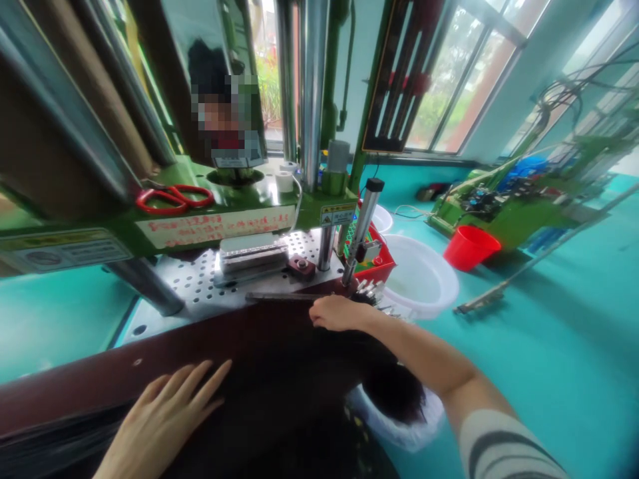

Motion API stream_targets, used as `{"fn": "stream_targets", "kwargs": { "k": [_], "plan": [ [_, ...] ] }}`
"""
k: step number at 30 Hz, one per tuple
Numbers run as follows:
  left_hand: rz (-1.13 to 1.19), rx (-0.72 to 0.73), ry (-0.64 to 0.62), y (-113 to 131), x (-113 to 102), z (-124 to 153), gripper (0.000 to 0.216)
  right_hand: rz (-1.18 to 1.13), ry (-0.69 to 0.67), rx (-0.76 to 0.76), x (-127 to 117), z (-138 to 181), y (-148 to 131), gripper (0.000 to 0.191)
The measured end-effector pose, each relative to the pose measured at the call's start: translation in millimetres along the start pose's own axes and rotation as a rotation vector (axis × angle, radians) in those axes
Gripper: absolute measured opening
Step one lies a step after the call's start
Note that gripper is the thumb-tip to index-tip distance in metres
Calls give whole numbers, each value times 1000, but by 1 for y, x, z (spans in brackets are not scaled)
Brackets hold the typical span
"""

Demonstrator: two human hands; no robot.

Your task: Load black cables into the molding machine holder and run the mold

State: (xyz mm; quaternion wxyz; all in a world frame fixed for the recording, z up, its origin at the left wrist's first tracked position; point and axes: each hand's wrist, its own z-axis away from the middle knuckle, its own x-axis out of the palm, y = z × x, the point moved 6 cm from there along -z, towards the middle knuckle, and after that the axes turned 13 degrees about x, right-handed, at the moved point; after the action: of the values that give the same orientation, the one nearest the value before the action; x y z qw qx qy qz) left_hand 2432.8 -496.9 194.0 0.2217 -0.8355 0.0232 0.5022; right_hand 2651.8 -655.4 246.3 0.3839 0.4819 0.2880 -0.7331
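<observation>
My left hand (167, 416) lies flat and open on a spread of long dark hair (299, 386) that covers the dark bench edge (100, 376). My right hand (339, 313) is closed at the far edge of the hair, against a thin dark strip (279, 297) lying along the perforated metal plate (200, 283); whether it grips the strip or the hair, I cannot tell. A metal block (254, 256) sits on the plate under the green press machine (224, 206).
Red scissors (174, 197) and a white tape roll (284, 181) rest on the press. A red tray (377, 263), white basins (424, 279) and a red bucket (469, 246) stand right on the teal floor. Another person is behind the machine.
</observation>
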Motion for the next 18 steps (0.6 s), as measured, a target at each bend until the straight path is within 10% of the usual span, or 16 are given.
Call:
{"fn": "stream_targets", "kwargs": {
  "k": [11, 18],
  "plan": [
    [127, -61, -131, -18, 25, 11, 58, -77, 280, 6, 31, 68, 5, 82],
    [359, -360, -625, -87, -4, 117, 88, 92, 159, 61, 44, 65, 40, 92]
  ]
}}
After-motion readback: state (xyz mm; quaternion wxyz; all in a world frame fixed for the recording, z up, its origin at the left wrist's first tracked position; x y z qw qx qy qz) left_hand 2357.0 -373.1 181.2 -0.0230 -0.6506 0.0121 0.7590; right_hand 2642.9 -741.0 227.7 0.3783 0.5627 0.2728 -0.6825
